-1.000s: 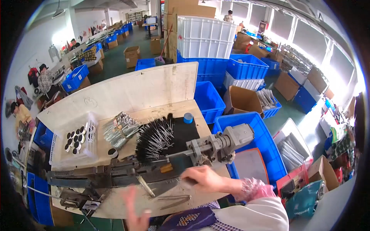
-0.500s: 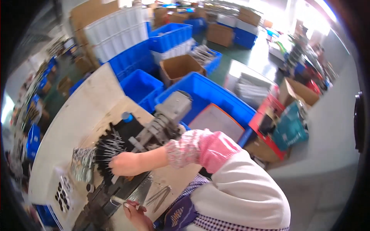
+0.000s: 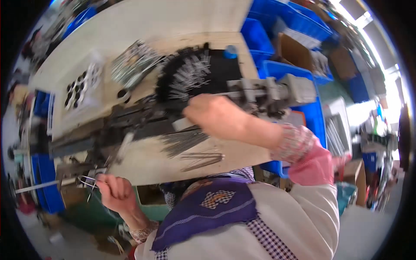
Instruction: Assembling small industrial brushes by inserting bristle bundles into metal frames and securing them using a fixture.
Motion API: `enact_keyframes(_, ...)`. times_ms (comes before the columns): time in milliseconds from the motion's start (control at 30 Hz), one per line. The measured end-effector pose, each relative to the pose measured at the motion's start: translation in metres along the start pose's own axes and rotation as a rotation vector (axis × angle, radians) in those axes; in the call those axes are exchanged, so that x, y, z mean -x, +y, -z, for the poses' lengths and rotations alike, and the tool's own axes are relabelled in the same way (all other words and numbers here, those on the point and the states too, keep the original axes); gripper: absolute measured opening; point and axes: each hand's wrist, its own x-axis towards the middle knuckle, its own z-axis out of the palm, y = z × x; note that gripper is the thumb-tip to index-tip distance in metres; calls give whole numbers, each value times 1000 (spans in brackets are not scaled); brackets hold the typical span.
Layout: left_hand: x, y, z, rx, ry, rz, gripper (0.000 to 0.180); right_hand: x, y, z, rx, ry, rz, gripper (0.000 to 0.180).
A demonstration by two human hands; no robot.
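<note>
I see a pale wooden table (image 3: pixel 143 17), blue bins (image 3: pixel 299 24), a grey machine (image 3: pixel 277 91), black parts (image 3: pixel 221 69), silver rods (image 3: pixel 186 141), a purple checked-patch apron (image 3: pixel 208 210), and a pink floral cuff (image 3: pixel 303 151)

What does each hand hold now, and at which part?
Left hand pinches thin bent metal wires at their near ends. Right hand rests on the dark machine; any grip is hidden.
</note>
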Motion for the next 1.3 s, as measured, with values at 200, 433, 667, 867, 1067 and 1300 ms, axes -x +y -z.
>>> enact_keyframes(200, -28, -80, -56, -1243, -470, 491, 28, -77, 150, -6, 316, -79, -264, 25)
enact_keyframes(433, -112, -153, -39, -1268, -584, 397, 24, -39, 61, 14, -154, -93, 54, 17)
enact_keyframes(667, -108, -81, -64, -2112, -787, -871, 6, -49, 30, -27, -210, 132, 203, 13)
enact_keyframes(867, -80, -68, -44, -1693, -209, -1260, 22, -64, 24, -39, -542, 177, -86, 18)
enact_keyframes(1067, -19, -100, -16, -617, 80, 437, 56, -73, 16, -52, -330, 111, 3, 13)
enact_keyframes(1300, -37, -108, -39, -934, 84, 486, 40, -74, 14, -51, -277, 78, -10, 11)
